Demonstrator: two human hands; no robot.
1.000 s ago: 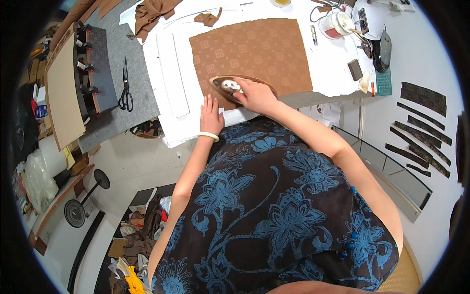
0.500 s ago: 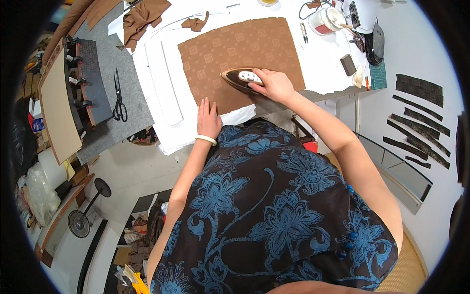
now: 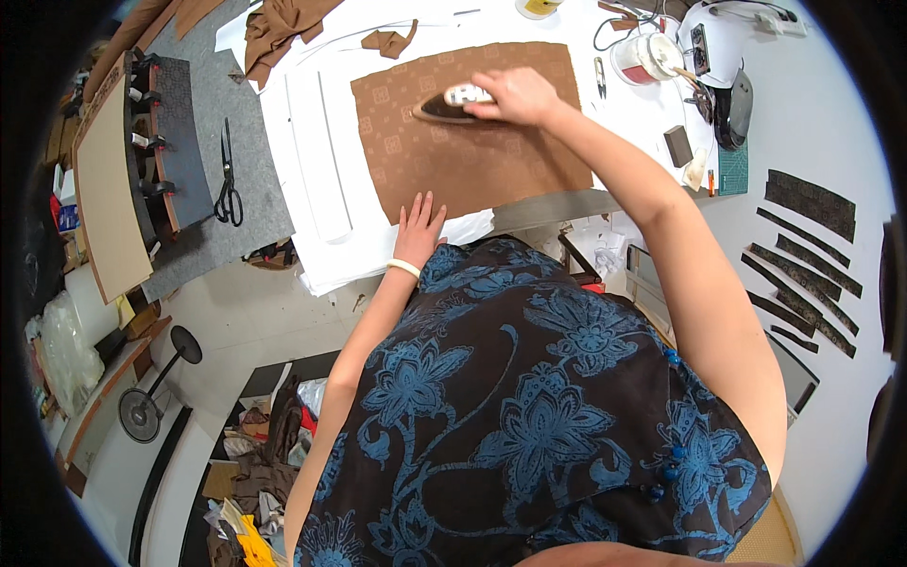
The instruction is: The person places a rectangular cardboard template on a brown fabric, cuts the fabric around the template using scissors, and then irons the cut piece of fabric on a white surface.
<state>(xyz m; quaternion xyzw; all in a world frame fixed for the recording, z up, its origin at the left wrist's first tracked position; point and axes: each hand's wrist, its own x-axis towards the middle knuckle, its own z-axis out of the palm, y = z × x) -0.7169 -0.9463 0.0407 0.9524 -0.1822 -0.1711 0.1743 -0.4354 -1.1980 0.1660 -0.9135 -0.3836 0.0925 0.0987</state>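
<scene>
A brown patterned piece of fabric (image 3: 444, 180) lies flat over white paper on the table. My right hand (image 3: 520, 94) is closed around the pale handle of a clothes iron (image 3: 439, 111), whose tip points left across the cloth's upper middle. The iron's rear is hidden under my hand and wrist. My left hand (image 3: 417, 227) rests with its fingers spread at the cloth's near left corner, fingertips on the fabric and palm over the white paper.
Black scissors (image 3: 228, 180) lie on a grey surface at left, beside a clamped panel (image 3: 111, 180). Brown scraps (image 3: 283, 33) sit at the far left. A white tub (image 3: 642, 61), a dark block (image 3: 677, 146) and a green cutting mat (image 3: 734, 170) stand along the right.
My right hand has carried the iron away from me, up the cloth and slightly left. My left hand stays at the near left corner, its fingers a little more spread.
</scene>
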